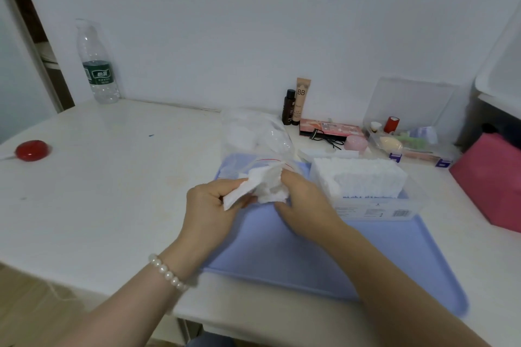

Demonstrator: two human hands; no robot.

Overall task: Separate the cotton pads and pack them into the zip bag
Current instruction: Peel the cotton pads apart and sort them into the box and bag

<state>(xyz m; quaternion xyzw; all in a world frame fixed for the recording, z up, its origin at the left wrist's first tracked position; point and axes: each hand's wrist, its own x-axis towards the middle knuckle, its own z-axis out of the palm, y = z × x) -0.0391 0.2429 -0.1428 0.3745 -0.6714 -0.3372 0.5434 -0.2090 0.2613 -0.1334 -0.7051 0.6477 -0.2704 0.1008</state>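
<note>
holding a clump of cotton pads (pixel 265 186) between both hands, above the far end of a blue mat (pixel 310 256). left hand (pixel 210 205) has fingers curled round the lower left corner of the clump, thumb on top. right hand (pixel 298 200) grips the right side, fingers wrapped behind the pads so the tips are hidden. pads look crumpled and partly peeled apart, one flat layer sticking out toward the left hand. pearl bracelet (pixel 167 272) on the left wrist.

zip bag (pixel 262 138) lies just behind the hands, clear plastic with a red zip line, its near edge overlapping the mat's far end. some white stuff inside it, too blurry to say whether that's pads.

clear box (pixel 366 191) just right of the right hand, on the mat, packed with a white stack of more pads.

all on a white table (pixel 112 191). water bottle (pixel 97 65) upright at the far left by the wall, red round thing (pixel 31 150) near the left edge. far right: bb tube (pixel 301 100) and dark small bottle (pixel 289 106) standing side by side against the wall, clear organiser (pixel 408 135) with small cosmetics, pink bag (pixel 490 180) at the right edge.
</note>
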